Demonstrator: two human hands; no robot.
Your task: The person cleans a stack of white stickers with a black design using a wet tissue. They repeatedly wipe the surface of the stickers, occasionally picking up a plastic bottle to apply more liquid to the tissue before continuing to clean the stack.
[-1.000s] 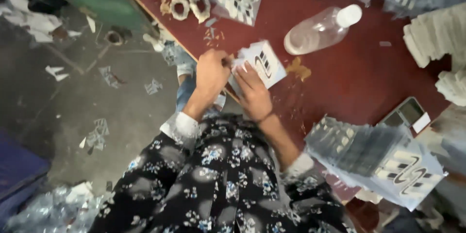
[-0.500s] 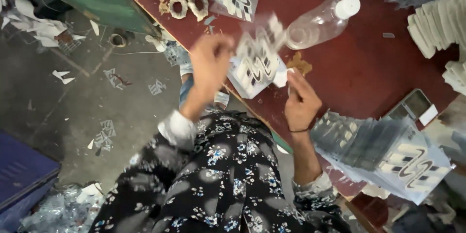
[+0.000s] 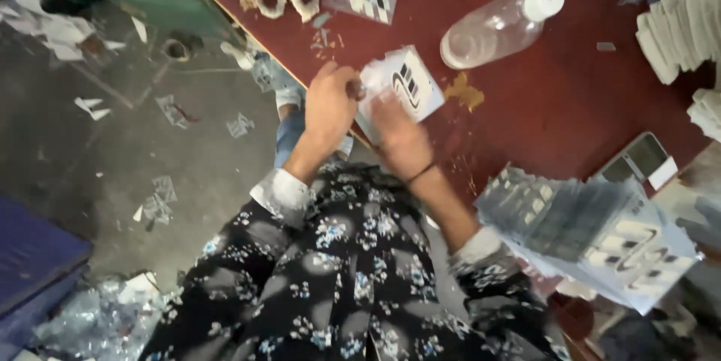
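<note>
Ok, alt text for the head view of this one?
Both hands, left hand and right hand, grip a small white printed packet at the edge of a dark red table; a clear plastic bottle lies on its side beyond.

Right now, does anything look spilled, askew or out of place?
Yes. A clear plastic bottle lies on its side on the red table, and paper scraps litter the floor beside it. Both hands hold a small white packet.

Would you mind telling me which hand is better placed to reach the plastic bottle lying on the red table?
Probably the right hand. It lies on the printed packet, on the side toward the bottle; the left hand grips the packet's far edge, further from the bottle.
</note>
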